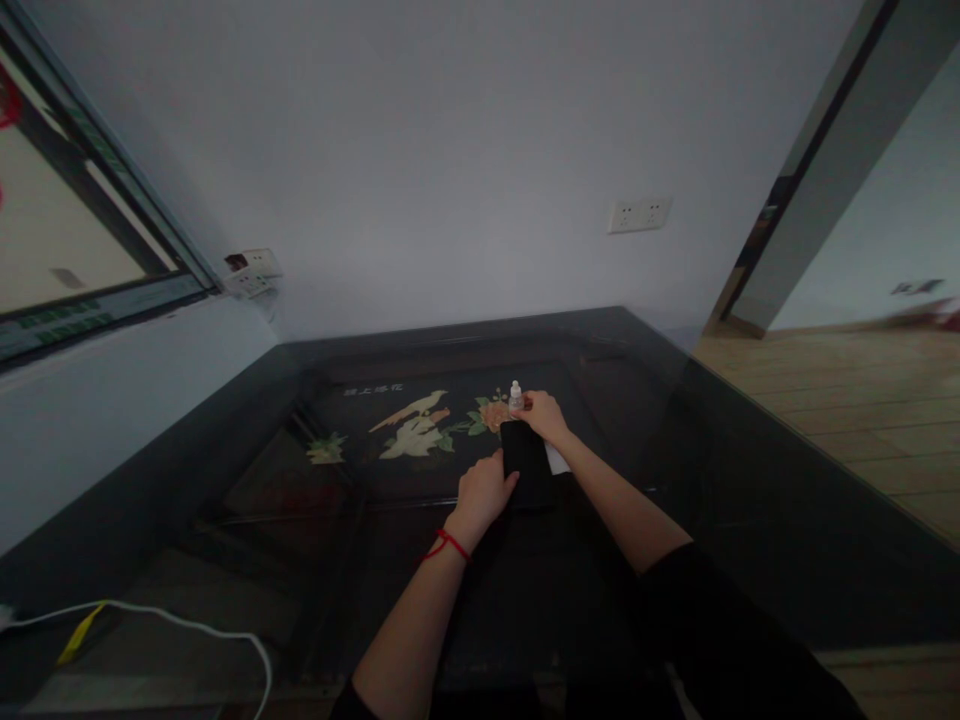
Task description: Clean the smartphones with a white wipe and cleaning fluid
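Observation:
My right hand (543,414) has its fingers closed round a small clear bottle with a white cap (515,392), upright at the far side of a flat black object (527,465). My left hand (484,487), a red string bracelet at its wrist, grips the near left edge of that black object, thumb on top. What kind of thing the black object is, I cannot tell. A piece of white paper or cloth (557,459) shows beside it, partly under my right forearm.
The dark glossy table (637,400) bears a bird-and-flower picture (411,430). A white cable (180,622) with a yellow tag (81,633) lies at the near left. Behind stands a wall with sockets (640,215); a window (82,200) is at the left.

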The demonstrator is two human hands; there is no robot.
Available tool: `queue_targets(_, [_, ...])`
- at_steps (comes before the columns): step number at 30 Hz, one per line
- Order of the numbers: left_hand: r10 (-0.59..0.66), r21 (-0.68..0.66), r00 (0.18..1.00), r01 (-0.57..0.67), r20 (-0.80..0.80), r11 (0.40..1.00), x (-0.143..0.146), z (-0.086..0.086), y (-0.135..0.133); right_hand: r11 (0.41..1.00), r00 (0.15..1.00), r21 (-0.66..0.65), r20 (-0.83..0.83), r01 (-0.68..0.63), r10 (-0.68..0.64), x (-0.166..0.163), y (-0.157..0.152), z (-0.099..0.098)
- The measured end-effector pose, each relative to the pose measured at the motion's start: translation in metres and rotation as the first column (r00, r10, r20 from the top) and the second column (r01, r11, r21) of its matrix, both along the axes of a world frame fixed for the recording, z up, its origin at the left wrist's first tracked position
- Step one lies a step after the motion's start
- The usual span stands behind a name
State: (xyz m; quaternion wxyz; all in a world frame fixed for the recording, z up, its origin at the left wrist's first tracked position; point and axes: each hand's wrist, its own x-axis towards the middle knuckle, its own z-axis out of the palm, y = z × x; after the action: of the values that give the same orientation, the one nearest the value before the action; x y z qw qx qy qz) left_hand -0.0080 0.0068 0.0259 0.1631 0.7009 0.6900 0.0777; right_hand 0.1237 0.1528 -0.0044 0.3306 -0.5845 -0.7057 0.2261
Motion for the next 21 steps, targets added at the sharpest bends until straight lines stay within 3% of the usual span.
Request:
queue_targets(6, [-0.001, 0.006, 1.0, 0.0, 0.02, 1.0, 0.0, -0.003, 0.001, 1.0, 0.998, 0.02, -0.067, 0.001, 0.0, -0.001, -0.004, 0.001])
queue_targets(11, [0.02, 0.039, 0.999, -0.021, 0.04, 0.999, -0.005, 0.002, 0.003, 0.998, 0.987, 0.069, -0.16, 0.006, 0.005, 0.028, -0.015, 0.022])
queue_targets(16, [0.14, 0.136, 0.99, -0.141, 0.016, 0.981, -0.018, 0.016, 0.005, 0.976, 0.942, 0.18, -0.332, 0.122, -0.056, 0.093, -0.075, 0.039])
queue_targets(19, [0.203, 0.186, 0.979, -0.199, -0.004, 0.962, -0.024, 0.021, 0.005, 0.954, 0.888, 0.192, -0.443, 0.229, -0.124, 0.115, -0.114, 0.029])
queue_targets(21, [0.224, 0.184, 0.974, -0.218, -0.014, 0.958, -0.024, 0.022, 0.005, 0.951, 0.888, 0.166, -0.427, 0.262, -0.17, 0.118, -0.127, 0.02])
